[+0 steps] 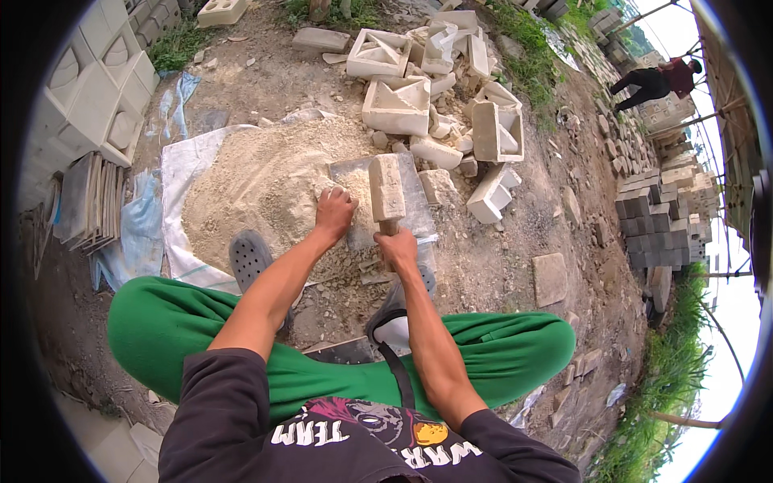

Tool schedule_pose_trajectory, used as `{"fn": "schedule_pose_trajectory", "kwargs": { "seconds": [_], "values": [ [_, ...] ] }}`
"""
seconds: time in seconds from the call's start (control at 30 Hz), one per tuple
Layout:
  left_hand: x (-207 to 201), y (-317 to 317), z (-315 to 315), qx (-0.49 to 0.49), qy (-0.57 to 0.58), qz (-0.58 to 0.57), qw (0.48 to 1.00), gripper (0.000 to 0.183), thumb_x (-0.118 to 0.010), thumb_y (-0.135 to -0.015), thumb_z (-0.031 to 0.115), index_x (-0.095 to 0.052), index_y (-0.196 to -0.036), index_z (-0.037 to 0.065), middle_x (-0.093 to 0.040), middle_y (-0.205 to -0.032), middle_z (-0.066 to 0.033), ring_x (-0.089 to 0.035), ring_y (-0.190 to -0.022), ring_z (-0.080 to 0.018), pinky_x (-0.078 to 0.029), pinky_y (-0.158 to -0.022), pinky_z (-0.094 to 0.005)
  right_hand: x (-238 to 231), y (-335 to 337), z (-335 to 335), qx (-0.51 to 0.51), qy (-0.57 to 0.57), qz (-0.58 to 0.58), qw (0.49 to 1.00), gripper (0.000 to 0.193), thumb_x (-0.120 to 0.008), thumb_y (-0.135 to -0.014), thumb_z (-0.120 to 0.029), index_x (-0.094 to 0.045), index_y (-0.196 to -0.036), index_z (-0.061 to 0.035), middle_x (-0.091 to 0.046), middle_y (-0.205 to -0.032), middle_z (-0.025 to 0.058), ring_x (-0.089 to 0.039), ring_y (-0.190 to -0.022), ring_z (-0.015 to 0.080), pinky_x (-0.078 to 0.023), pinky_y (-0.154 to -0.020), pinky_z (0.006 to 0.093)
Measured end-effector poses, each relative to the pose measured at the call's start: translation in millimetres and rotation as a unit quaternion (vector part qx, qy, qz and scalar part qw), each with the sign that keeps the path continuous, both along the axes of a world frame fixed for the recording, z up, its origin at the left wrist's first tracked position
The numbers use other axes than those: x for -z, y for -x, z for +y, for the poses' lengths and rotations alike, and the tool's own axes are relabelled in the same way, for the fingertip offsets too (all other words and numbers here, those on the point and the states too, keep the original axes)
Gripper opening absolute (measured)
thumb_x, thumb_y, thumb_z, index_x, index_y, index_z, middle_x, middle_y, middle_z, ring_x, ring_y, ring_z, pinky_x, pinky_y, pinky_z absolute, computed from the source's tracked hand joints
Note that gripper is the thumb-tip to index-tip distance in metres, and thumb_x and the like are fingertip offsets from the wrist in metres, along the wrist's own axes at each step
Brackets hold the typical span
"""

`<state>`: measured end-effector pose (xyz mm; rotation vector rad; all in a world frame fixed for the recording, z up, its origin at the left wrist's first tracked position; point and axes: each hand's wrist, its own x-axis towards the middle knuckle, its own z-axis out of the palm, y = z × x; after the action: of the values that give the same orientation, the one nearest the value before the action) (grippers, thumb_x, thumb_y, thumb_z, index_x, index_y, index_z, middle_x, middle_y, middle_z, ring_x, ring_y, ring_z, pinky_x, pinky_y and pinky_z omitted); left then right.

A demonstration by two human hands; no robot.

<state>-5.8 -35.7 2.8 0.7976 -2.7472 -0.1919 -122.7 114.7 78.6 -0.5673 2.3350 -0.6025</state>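
My right hand is wrapped round the short handle of a dusty mallet with a long, pale, block-shaped head. The mallet's head points away from me, above a flat grey slab. Beside it, my left hand rests with curled fingers at the edge of crushed pale stone on the slab. What those fingers hold, if anything, is hidden. A wide heap of pale crushed stone spreads to the left on a white sheet.
Broken pale blocks with triangular openings lie in a pile beyond the slab. Stacked pale blocks and thin boards stand at left. My grey clogs flank the work spot. A person and grey blocks are at far right.
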Motion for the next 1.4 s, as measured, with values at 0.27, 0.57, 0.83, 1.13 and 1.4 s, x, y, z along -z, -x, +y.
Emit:
{"fn": "schedule_pose_trajectory", "kwargs": {
  "seconds": [0.27, 0.57, 0.83, 1.13, 1.4],
  "values": [
    [1.5, 7.1, -1.5, -0.004, -0.031, 0.024, 0.999, 0.017, -0.061, -0.085, 0.017, -0.073, -0.097, 0.015, -0.071, -0.095, -0.0059, -0.061, -0.108, -0.0253, -0.042, -0.097, -0.0434, 16.8, -5.0, 10.0, 0.002, 0.041, 0.012, 0.999, 0.042, -0.074, -0.07, -0.03, -0.072, -0.096, 0.0034, -0.073, -0.094, 0.026, -0.071, -0.093, 0.0407, -0.055, -0.083, 0.043],
    [-6.5, 1.9, 8.7, 0.028, 0.042, 0.03, 0.998, 0.024, -0.061, -0.083, 0.014, -0.073, -0.104, 0.017, -0.072, -0.103, -0.0034, -0.059, -0.115, -0.0229, -0.038, -0.103, -0.0461, 63.5, 20.3, 25.2, 0.046, 0.039, -0.032, 0.998, 0.032, -0.076, -0.074, -0.023, -0.071, -0.083, 0.007, -0.071, -0.071, 0.0158, -0.07, -0.056, 0.0238, -0.055, -0.054, 0.0364],
    [-16.7, 15.3, 10.2, -0.024, -0.066, 0.009, 0.998, 0.013, -0.066, -0.086, 0.019, -0.075, -0.094, 0.017, -0.073, -0.092, -0.0027, -0.063, -0.101, -0.0222, -0.04, -0.093, -0.0423, 72.8, 24.3, 39.7, 0.115, 0.069, -0.044, 0.99, 0.035, -0.078, -0.075, -0.027, -0.071, -0.085, 0.0061, -0.07, -0.068, 0.0131, -0.068, -0.052, 0.0217, -0.054, -0.052, 0.0355],
    [-14.0, 28.0, 2.7, -0.042, -0.084, 0.023, 0.995, 0.012, -0.069, -0.088, 0.026, -0.078, -0.092, 0.019, -0.074, -0.093, 0.0006, -0.063, -0.098, -0.021, -0.042, -0.091, -0.0382, 97.7, 20.5, 39.6, 0.14, 0.098, -0.02, 0.985, 0.038, -0.076, -0.075, -0.029, -0.069, -0.087, 0.0064, -0.069, -0.065, 0.012, -0.067, -0.052, 0.0225, -0.053, -0.052, 0.037],
    [-0.6, 21.8, -3.5, -0.032, -0.088, 0.035, 0.995, 0.012, -0.068, -0.087, 0.027, -0.078, -0.091, 0.022, -0.073, -0.097, 0.0031, -0.063, -0.096, -0.0214, -0.047, -0.088, -0.0394, 8.0, 9.0, 2.1, 0.038, 0.133, 0.026, 0.99, 0.034, -0.075, -0.073, -0.028, -0.07, -0.085, 0.0027, -0.069, -0.066, 0.0128, -0.067, -0.053, 0.0235, -0.054, -0.055, 0.0366]
  ]
}}
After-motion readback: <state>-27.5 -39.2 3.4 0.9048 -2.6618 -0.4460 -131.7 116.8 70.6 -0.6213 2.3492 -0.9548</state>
